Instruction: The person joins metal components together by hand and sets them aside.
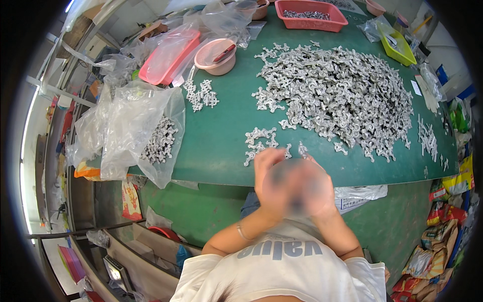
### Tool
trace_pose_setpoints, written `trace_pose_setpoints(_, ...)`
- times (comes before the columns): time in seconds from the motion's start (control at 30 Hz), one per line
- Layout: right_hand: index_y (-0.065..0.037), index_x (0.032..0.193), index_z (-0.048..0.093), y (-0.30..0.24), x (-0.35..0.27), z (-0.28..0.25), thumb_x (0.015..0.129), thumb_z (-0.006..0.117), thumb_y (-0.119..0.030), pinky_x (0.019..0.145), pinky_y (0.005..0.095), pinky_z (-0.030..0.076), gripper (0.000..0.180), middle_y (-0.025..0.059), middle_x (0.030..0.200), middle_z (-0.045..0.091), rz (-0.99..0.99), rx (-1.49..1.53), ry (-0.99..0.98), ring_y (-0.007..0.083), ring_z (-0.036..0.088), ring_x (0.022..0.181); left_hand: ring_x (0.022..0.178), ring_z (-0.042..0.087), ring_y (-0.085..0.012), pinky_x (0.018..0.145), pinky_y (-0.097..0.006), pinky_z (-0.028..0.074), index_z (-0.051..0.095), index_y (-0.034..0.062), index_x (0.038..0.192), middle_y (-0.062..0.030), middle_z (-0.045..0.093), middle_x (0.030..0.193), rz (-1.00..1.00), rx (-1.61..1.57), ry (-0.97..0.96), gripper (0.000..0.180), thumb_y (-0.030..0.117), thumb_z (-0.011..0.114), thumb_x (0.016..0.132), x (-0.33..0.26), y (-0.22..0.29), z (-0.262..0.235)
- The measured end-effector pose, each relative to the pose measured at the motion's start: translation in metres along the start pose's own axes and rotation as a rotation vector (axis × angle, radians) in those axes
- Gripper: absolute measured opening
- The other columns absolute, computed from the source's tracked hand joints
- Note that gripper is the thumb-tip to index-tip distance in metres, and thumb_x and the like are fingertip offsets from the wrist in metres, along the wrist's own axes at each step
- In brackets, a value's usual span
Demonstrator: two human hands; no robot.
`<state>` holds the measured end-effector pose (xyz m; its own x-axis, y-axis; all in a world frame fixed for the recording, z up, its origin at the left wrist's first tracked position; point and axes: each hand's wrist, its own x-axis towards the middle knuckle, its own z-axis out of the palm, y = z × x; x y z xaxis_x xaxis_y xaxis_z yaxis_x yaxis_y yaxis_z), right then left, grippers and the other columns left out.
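Observation:
My left hand (267, 176) is raised at the table's near edge with its fingers curled inward. Close beside it is my right hand (322, 189), also bent inward. A blurred patch covers the space between the palms, so whatever they hold is hidden. A small silvery metal part (302, 149) shows right at the right hand's fingertips; whether it is gripped or lies on the table I cannot tell. Just beyond the left hand lies a loose group of similar metal castings (259, 135). Farther right spreads a large heap of these castings (337, 90).
A clear plastic bag (133, 131) with castings lies at left, near a small casting cluster (201, 95). Behind are a pink bowl (215, 68) with a red-handled tool, a pink tray (161, 73), a red basket (312, 23) and a yellow-green tray (397, 50). Thin metal sticks (426, 138) lie right.

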<state>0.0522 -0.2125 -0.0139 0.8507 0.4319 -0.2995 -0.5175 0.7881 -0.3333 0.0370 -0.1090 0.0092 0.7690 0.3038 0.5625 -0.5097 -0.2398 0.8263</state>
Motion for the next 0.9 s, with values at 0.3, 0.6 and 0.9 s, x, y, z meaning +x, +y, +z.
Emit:
trace_pose_setpoints(0.3,-0.004,0.096,0.044,-0.024,-0.034,0.042,0.088,0.044,-0.016,0.038,0.0184,0.028,0.015,0.0073,0.062,0.050,-0.069,-0.385,-0.087,0.0093,0.040,0.040,0.082,0.051,-0.0139,0.067,-0.025,0.048,0.055,-0.0083,0.098,-0.0110,0.047,0.101,-0.540,-0.517,-0.364,0.026,-0.010,0.054,0.073,0.033,0.029,-0.031)
trace_pose_setpoints(0.6,-0.004,0.098,0.045,-0.028,-0.041,0.050,0.088,0.043,-0.016,0.039,0.0202,0.029,0.016,0.0054,0.058,0.046,-0.020,-0.263,-0.048,0.0104,0.039,0.040,0.085,0.052,-0.0170,0.069,-0.027,0.052,0.057,-0.0080,0.094,-0.0125,0.050,0.095,-0.576,-0.567,-0.171,0.019,-0.010,0.055,0.075,0.029,0.039,-0.023)
trace_pose_setpoints(0.9,-0.006,0.099,0.047,-0.032,-0.050,0.054,0.090,0.038,-0.024,0.044,0.0217,0.031,0.022,0.0029,0.056,0.040,0.136,0.026,-0.069,0.0110,0.034,0.040,0.085,0.053,-0.0168,0.069,-0.026,0.051,0.059,-0.0078,0.095,-0.0132,0.053,0.094,-0.562,-0.553,-0.259,0.019,-0.008,0.055,0.076,0.029,0.042,-0.035)
